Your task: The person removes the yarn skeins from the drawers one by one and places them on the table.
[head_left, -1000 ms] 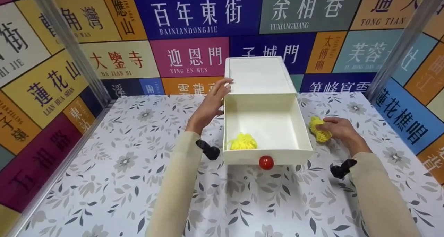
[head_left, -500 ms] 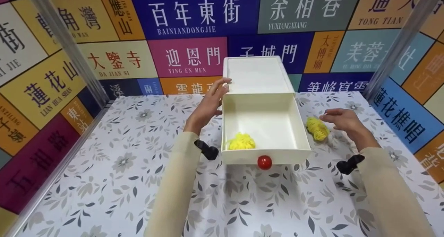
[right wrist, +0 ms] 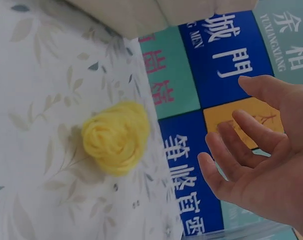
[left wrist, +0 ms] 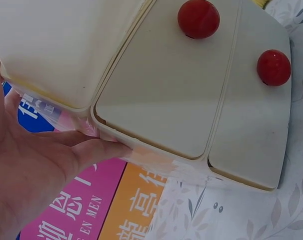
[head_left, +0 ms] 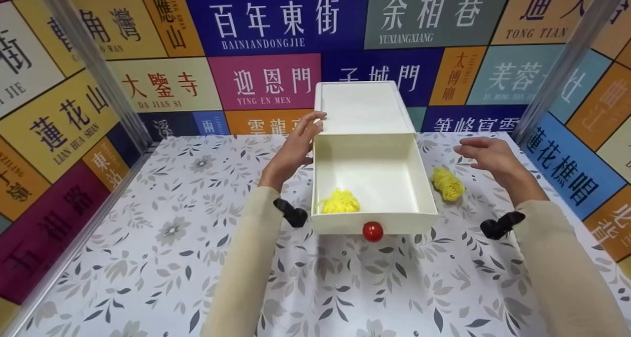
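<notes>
Right hand (head_left: 493, 155) is drifting clear of the yellow yarn (head_left: 448, 184) — loose grip holding nothing. The yarn is lying on the counter (head_left: 429, 287) at that hand's eight o'clock, long axis eleven-to-five; the left hand (head_left: 292, 152) is resting farther off.

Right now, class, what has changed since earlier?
The right-hand grip let go of the yellow yarn bundle, leaving it on the floral white tabletop, and moved up and rightward. Unchanged: left-hand grip on the white rectangular box, second yellow yarn bundle in its open drawer.

Yarn (head_left: 340, 202) in drawer (head_left: 387, 179), seemingly against front (head_left: 337, 224)
</notes>
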Action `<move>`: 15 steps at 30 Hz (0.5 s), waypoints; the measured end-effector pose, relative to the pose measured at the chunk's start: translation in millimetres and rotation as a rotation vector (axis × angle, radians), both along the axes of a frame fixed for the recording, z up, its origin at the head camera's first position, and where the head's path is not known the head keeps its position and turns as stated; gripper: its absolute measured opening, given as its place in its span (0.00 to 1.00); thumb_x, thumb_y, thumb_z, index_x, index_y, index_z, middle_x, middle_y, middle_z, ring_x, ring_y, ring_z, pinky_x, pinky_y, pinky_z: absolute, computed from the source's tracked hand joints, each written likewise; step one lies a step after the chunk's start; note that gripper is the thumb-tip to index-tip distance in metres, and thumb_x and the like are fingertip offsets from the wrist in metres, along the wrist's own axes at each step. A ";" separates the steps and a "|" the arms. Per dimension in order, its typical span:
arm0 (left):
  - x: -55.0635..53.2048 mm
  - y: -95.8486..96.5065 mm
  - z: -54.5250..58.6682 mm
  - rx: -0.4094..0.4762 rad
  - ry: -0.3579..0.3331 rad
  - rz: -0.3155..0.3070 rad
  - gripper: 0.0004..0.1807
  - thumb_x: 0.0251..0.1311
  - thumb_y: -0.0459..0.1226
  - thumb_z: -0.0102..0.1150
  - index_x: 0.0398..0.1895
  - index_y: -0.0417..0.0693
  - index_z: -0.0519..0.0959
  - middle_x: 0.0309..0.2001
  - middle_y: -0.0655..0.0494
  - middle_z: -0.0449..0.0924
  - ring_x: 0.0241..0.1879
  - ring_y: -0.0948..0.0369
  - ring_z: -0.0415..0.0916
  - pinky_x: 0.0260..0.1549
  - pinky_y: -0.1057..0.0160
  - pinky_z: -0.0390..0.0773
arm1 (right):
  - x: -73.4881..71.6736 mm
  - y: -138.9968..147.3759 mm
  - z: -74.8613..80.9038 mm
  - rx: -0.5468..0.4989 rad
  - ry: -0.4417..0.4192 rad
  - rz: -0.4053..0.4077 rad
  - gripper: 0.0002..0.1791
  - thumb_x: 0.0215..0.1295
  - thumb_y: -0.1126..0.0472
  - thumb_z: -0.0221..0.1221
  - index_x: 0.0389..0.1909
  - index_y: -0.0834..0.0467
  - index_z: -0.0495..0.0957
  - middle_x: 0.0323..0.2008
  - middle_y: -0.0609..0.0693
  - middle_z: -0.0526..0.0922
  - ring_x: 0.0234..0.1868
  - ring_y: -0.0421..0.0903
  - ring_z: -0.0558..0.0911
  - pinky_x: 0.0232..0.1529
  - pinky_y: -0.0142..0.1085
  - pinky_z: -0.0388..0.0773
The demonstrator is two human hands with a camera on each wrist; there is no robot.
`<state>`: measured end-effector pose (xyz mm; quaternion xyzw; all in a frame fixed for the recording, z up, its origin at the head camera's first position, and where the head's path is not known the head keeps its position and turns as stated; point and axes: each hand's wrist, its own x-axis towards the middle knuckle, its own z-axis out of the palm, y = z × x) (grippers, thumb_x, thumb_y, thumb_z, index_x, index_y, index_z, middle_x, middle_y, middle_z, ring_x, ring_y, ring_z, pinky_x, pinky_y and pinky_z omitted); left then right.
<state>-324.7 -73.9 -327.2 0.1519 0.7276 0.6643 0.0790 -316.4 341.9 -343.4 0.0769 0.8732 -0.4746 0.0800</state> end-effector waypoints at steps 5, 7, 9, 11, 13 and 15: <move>-1.4 -0.4 0.6 -0.003 0.003 -0.006 0.18 0.78 0.51 0.39 0.67 0.69 0.64 0.66 0.49 0.66 0.59 0.45 0.78 0.52 0.42 0.83 | 2.6 -15.5 22.8 -0.003 0.039 0.014 0.41 0.73 0.40 0.53 0.76 0.59 0.56 0.76 0.63 0.58 0.75 0.61 0.61 0.75 0.56 0.63; -1.8 -0.5 0.4 -0.005 0.001 -0.009 0.18 0.78 0.51 0.38 0.67 0.69 0.64 0.66 0.49 0.67 0.58 0.45 0.78 0.51 0.43 0.84 | 4.4 -21.3 31.7 -0.001 0.057 0.028 0.40 0.72 0.40 0.53 0.76 0.58 0.58 0.76 0.62 0.58 0.75 0.60 0.61 0.75 0.55 0.64; -2.1 -0.4 0.2 -0.008 -0.002 -0.012 0.17 0.79 0.51 0.38 0.66 0.68 0.63 0.66 0.48 0.67 0.58 0.46 0.78 0.52 0.43 0.84 | 6.5 -26.1 39.2 0.012 0.065 0.039 0.40 0.72 0.38 0.53 0.76 0.56 0.59 0.76 0.61 0.59 0.74 0.60 0.62 0.75 0.54 0.64; -2.2 0.0 0.5 -0.016 -0.001 -0.013 0.17 0.79 0.50 0.37 0.66 0.68 0.63 0.65 0.48 0.67 0.57 0.46 0.79 0.51 0.44 0.84 | 9.1 -30.4 45.8 0.021 0.076 0.052 0.40 0.71 0.37 0.53 0.76 0.54 0.59 0.77 0.59 0.58 0.74 0.59 0.63 0.75 0.53 0.65; -2.0 0.8 1.4 -0.023 0.004 -0.013 0.17 0.79 0.50 0.36 0.66 0.67 0.64 0.65 0.47 0.68 0.56 0.46 0.79 0.50 0.44 0.84 | 11.1 -34.7 51.9 0.033 0.085 0.056 0.40 0.70 0.36 0.53 0.76 0.53 0.59 0.77 0.58 0.58 0.73 0.58 0.63 0.75 0.52 0.65; -1.4 1.6 2.5 -0.028 0.009 -0.013 0.17 0.79 0.49 0.36 0.66 0.67 0.63 0.65 0.47 0.68 0.56 0.46 0.79 0.50 0.44 0.85 | 12.3 -38.3 57.5 0.034 0.095 0.065 0.39 0.70 0.36 0.53 0.75 0.52 0.60 0.77 0.58 0.58 0.73 0.58 0.63 0.75 0.53 0.66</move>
